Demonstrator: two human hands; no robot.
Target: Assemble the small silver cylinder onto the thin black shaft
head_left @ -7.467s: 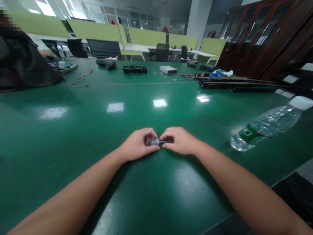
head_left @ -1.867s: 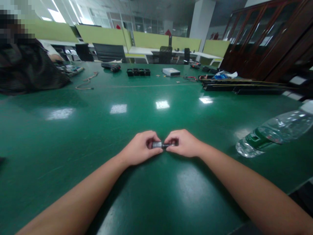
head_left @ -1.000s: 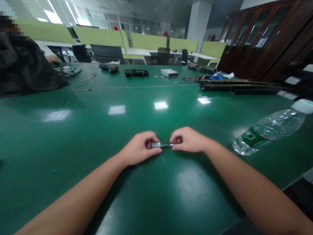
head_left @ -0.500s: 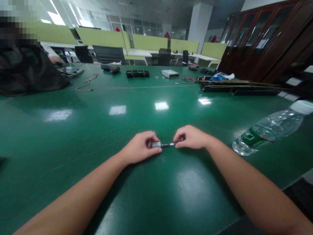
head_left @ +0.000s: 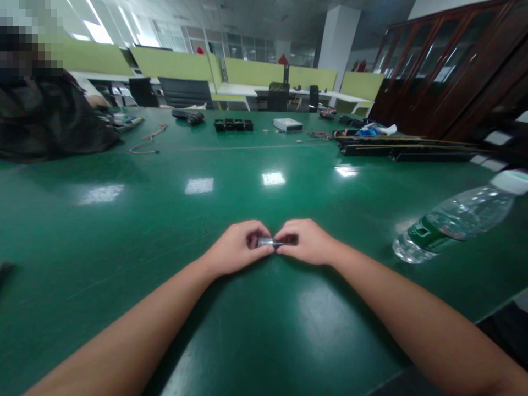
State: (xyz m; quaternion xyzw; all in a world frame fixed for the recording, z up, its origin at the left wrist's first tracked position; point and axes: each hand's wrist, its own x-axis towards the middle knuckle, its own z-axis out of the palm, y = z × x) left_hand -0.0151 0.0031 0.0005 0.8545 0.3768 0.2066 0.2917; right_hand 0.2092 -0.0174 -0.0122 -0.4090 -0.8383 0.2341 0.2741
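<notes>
Low over the green table, my left hand (head_left: 239,247) is closed round a small silver cylinder (head_left: 265,241) that has a thin dark shaft (head_left: 279,243) on its right end. My right hand (head_left: 307,242) pinches the shaft close to the cylinder, and its fingertips almost meet those of the left. The cylinder lies about level, pointing left to right. Its left end is partly hidden in my left palm, and the far end of the shaft is in shadow inside my right hand.
A clear plastic bottle (head_left: 449,223) with a green label stands to the right of my right arm. Across the green table (head_left: 231,192) lie black modules (head_left: 233,125), a white box (head_left: 287,125) and long black bars (head_left: 371,148). A person in dark clothing (head_left: 53,121) is at the far left.
My right hand has slid left along the shaft, from its outer end up to the cylinder. My left hand keeps its grip in the same place.
</notes>
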